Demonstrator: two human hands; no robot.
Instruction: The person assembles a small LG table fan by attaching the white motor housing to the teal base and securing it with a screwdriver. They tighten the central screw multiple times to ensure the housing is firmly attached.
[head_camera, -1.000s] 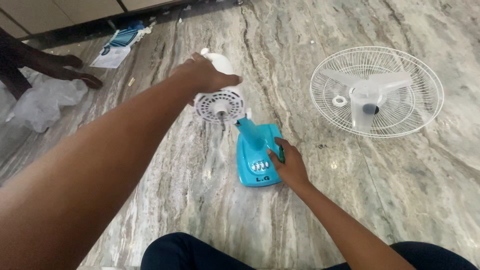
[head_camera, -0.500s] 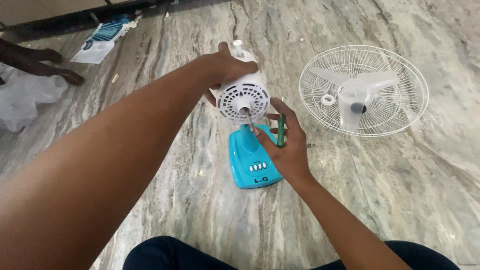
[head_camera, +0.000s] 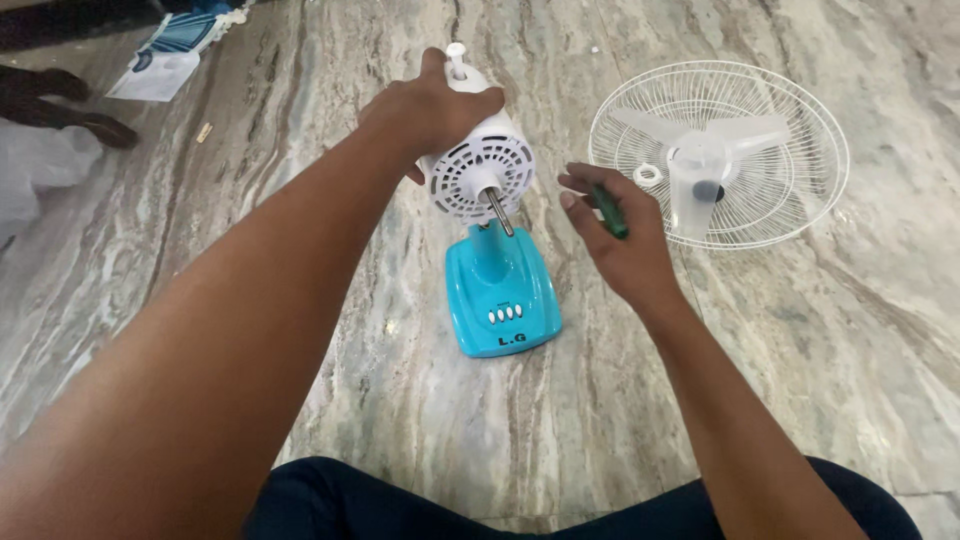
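White fan motor housing (head_camera: 478, 170) under clamped left-hand fingers (head_camera: 440, 105); right-hand fingers (head_camera: 585, 190) loosely curled around green screwdriver (head_camera: 610, 213).

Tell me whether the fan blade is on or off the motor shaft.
Off: the motor shaft sticks out bare, and the fan blade lies in the grille.
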